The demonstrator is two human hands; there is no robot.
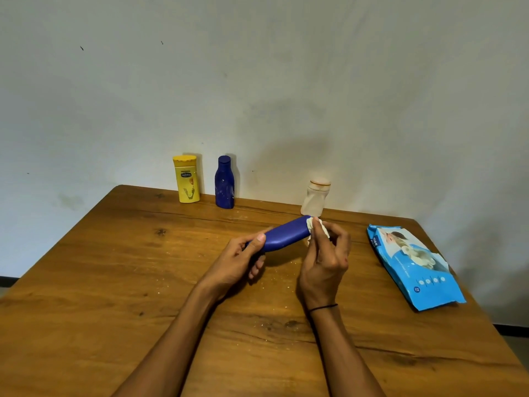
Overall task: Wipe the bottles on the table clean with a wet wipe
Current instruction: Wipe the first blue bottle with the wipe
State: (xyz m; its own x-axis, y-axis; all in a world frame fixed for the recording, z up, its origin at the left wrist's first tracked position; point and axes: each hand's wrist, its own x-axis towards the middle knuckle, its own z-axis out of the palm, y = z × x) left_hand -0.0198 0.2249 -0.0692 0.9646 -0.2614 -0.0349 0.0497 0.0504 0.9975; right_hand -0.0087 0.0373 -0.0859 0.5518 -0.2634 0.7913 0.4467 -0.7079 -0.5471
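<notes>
A: Head view, item one?
B: Blue bottle (286, 234), held lying sideways above the table (114, 267), mid-scene, nearer than the row at the back edge. Left hand (243, 259) curled round one end, thumb on top. Right hand (326, 253) pinching a crumpled wet wipe (316, 227) against the other end.

A: Hands together or apart?
B: Apart, one at each end of the same bottle, both clamped: left on the bottle, right on the wipe.

A: Remaining stock?
B: Yellow bottle (186, 179) and dark blue bottle (224, 183), upright, side by side by the wall. Pale bottle (315, 197), upright, just behind the held one. Blue wipe pack (415, 265) lying flat to the right, flap open, well apart from the hands. Light specks on the wood beneath the hands.

A: Step in hand?
B: Judged: wiping the far end of the held bottle; three standing bottles likely not yet done, though impossible to confirm.

A: Notes for doing it well?
B: Keep the left grip firm so nothing twists loose. Wrap the wipe round the end rather than dabbing. Turn the bottle a little between strokes to reach every face. Work end to middle, then swap grip to clean the covered part. Refold to a fresh patch once soiled. Set down upright, apart from the unwiped ones.
</notes>
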